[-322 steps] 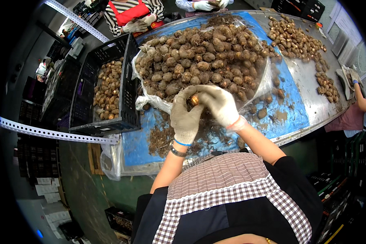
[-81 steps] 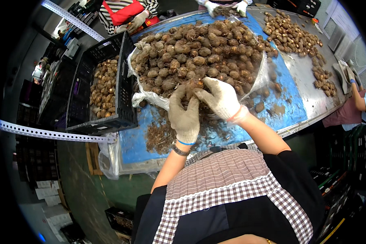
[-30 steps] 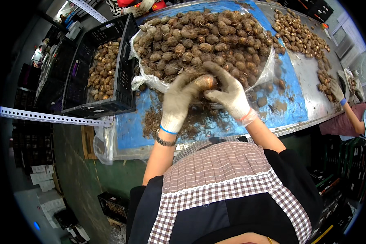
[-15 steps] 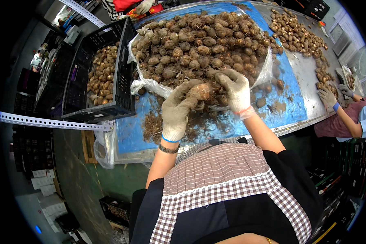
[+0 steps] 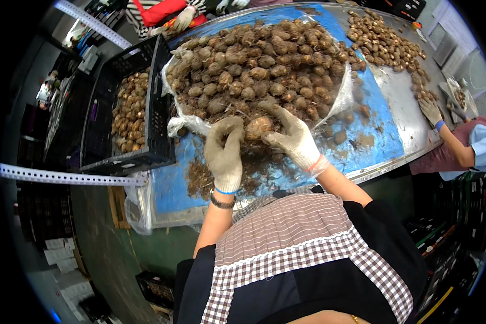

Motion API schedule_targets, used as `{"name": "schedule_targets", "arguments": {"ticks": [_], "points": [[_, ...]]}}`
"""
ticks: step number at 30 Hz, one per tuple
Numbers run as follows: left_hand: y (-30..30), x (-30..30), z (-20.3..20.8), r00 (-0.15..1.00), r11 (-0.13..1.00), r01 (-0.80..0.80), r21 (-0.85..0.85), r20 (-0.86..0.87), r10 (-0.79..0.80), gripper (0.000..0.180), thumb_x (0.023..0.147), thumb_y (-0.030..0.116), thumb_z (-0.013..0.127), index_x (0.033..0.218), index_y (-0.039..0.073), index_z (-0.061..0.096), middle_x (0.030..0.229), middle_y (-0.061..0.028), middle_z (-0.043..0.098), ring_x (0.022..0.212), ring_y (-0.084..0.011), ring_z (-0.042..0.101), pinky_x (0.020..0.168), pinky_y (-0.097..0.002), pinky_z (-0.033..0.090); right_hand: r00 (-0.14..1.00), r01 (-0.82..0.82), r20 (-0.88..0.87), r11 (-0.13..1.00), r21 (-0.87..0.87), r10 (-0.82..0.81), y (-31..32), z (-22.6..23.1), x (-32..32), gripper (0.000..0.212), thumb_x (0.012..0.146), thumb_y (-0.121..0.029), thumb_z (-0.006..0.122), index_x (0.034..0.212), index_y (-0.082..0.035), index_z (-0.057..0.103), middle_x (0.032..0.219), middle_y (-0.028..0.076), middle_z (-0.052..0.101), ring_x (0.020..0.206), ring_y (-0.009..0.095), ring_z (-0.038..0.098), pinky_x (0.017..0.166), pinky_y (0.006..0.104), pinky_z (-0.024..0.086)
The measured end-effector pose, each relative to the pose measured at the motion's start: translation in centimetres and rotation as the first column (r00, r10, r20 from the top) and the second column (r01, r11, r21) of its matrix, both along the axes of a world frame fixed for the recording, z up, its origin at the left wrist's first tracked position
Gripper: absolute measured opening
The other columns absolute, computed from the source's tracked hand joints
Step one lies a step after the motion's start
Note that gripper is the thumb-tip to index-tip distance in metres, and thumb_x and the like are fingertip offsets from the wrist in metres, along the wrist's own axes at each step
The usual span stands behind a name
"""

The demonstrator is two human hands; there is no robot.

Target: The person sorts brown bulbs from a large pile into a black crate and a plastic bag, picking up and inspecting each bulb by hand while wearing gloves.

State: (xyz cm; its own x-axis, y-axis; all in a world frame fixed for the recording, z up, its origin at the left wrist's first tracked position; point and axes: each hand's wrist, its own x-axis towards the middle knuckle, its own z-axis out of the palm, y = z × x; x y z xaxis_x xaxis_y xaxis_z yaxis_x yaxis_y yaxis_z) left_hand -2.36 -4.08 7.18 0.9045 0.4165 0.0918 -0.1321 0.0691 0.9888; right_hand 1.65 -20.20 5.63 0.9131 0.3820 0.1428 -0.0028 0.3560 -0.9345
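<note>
A round brown taro [image 5: 258, 128] with shaggy skin is between my two gloved hands, in front of the big heap. My right hand [image 5: 295, 136] grips it from the right, thumb at its lower side and fingers over the top. On its other side my left hand [image 5: 224, 150] is closed, fingertips curled in beside the taro; what they pinch is hidden. Both gloves are pale and soiled with dirt. Just beyond my hands rises a heap of hairy, unpeeled taros [image 5: 253, 65] on a white plastic sack [image 5: 191, 125].
Blue sheeting [image 5: 380, 132] covers part of the metal table, with root scraps [image 5: 199, 178] near me. A black crate [image 5: 159, 102] of taros stands at left. More taros [image 5: 386, 46] lie far right, near a co-worker's gloved hand [image 5: 431, 111]. Another person's gloved hand [image 5: 184, 19] is at the back.
The taro has passed from my left hand's grasp to my right hand's. My left fingers have curled in, and my right hand has moved left and lower. The whole view has shifted slightly.
</note>
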Motion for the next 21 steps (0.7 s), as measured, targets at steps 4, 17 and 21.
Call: {"name": "schedule_targets", "arguments": {"ticks": [4, 17, 21], "points": [[-1.7, -0.4, -0.9, 0.990, 0.979, 0.103, 0.173, 0.074, -0.117, 0.023, 0.083, -0.001, 0.065, 0.106, -0.004, 0.066, 0.105, -0.0089, 0.067, 0.098, -0.0167, 0.062, 0.087, -0.0293, 0.049, 0.997, -0.071, -0.022, 0.993, -0.096, 0.069, -0.8, 0.4, -0.1, 0.057, 0.085, -0.002, 0.066, 0.138, 0.003, 0.045, 0.140, 0.011, 0.049, 0.128, 0.017, 0.045, 0.104, 0.0328, 0.041], [2.0, -0.8, -6.0, 0.993, 0.942, 0.056, 0.330, -0.113, -0.019, 0.017, 0.088, 0.003, 0.063, 0.104, -0.005, 0.064, 0.083, -0.0045, 0.065, 0.074, -0.0117, 0.058, 0.069, -0.0239, 0.048, 0.896, 0.419, -0.367, 0.754, 0.506, -0.252, -15.3, -7.4, 7.2, 0.053, 0.090, -0.025, 0.065, 0.137, -0.005, 0.050, 0.115, 0.016, 0.065, 0.100, 0.018, 0.063, 0.069, 0.0279, 0.056], [0.8, -0.7, -5.3, 0.995, 0.953, 0.086, 0.290, -0.068, -0.069, 0.032, 0.087, 0.005, 0.066, 0.117, -0.004, 0.061, 0.101, -0.0086, 0.064, 0.091, -0.0151, 0.059, 0.083, -0.0289, 0.050, 0.830, 0.545, 0.302, 0.560, -0.624, -0.470, -14.1, -3.3, 7.4, 0.044, 0.086, -0.010, 0.056, 0.129, -0.009, 0.058, 0.119, 0.014, 0.065, 0.109, 0.028, 0.062, 0.098, 0.0397, 0.047]]}}
